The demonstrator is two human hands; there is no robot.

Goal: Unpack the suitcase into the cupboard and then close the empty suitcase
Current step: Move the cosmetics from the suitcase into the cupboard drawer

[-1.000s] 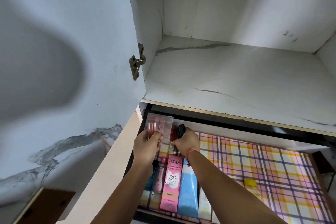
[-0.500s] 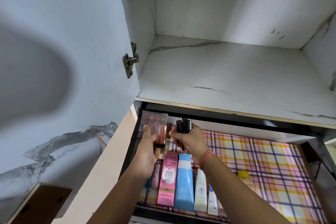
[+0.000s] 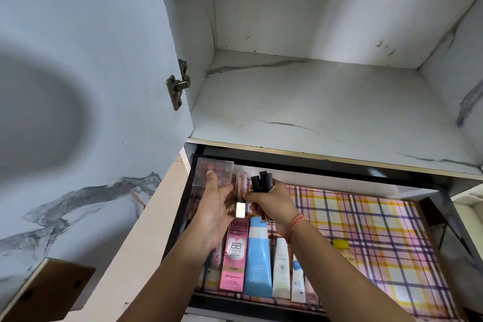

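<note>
Nearest, along the front of the plaid-lined black drawer (image 3: 392,230): pink BB cream carton (image 3: 234,251), blue plastic tube (image 3: 258,256), white tubes (image 3: 281,266). Farther in, left hand (image 3: 214,206) gripping a clear plastic makeup case (image 3: 217,172); right hand (image 3: 271,201) clenched round black cosmetic sticks (image 3: 261,181). Beyond, white marbled cupboard shelf (image 3: 313,107).
</note>
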